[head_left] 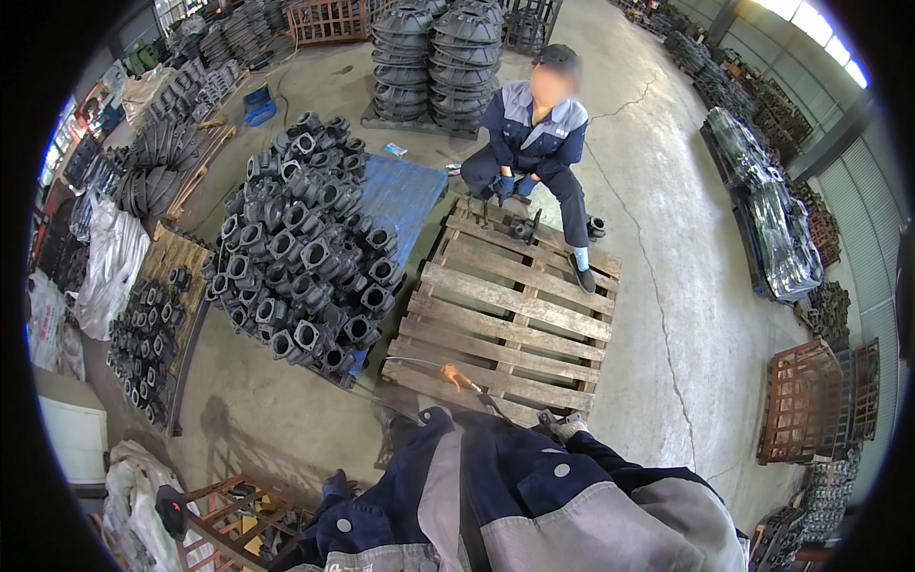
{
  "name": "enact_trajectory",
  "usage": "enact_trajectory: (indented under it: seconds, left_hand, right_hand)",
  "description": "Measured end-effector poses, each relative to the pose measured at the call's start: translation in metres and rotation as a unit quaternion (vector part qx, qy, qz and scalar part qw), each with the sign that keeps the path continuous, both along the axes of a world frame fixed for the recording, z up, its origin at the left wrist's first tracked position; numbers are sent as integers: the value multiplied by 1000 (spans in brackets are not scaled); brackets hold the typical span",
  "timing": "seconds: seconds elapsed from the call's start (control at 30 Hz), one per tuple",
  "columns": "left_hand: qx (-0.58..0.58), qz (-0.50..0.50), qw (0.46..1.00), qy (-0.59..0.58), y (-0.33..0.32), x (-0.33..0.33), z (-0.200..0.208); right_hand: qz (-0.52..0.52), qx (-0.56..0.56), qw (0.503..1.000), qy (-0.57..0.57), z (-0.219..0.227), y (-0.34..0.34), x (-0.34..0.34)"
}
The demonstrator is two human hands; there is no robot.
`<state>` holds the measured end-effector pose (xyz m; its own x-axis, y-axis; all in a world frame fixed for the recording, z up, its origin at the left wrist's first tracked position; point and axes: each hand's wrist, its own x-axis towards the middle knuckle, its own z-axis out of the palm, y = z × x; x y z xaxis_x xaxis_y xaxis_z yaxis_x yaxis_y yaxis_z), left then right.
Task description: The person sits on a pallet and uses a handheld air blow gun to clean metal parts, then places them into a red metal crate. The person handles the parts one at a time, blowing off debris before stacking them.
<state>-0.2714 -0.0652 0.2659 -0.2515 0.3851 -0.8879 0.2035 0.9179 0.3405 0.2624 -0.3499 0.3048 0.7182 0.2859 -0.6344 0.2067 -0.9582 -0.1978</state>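
Observation:
My right hand (570,428), in a pale grey glove, is at the near edge of a wooden pallet (515,303). Its fingers look closed round a small dark piece (546,419) whose kind I cannot make out. Low on the left, my left hand (335,484) appears as a small dark blue shape beside my jacket; its fingers are not distinct. An air blow gun with an orange handle (457,377) lies at the pallet's near side, its thin pale nozzle pointing left. On the far end of the pallet sits a dark casting (521,229).
A co-worker (536,124) in dark gloves crouches at the pallet's far end, one foot on it. Left of the pallet, dark metal castings (305,248) are heaped on a blue sheet (396,195). A rusty crate (243,524) stands near my left side; a floor crack (658,305) runs right.

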Motion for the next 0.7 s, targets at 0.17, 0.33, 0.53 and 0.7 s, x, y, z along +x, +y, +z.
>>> enact_trajectory:
  seconds: [0.17, 0.33, 0.53, 0.7]
  left_hand:
    - [11, -6, 1000, 3, -1, 0, -3]
    - [6, -28, 999, 27, 3, 9, 16]
    - [145, -557, 812, 97, 16, 5, 32]
    - [28, 2, 1000, -8, -11, -22, 3]
  right_hand:
    - [-23, -17, 999, 35, -3, -3, 4]
    - [5, -52, 996, 66, 23, 18, -1]
    - [125, -53, 983, 124, 40, 31, 1]
    - [94, 56, 991, 82, -11, 19, 0]
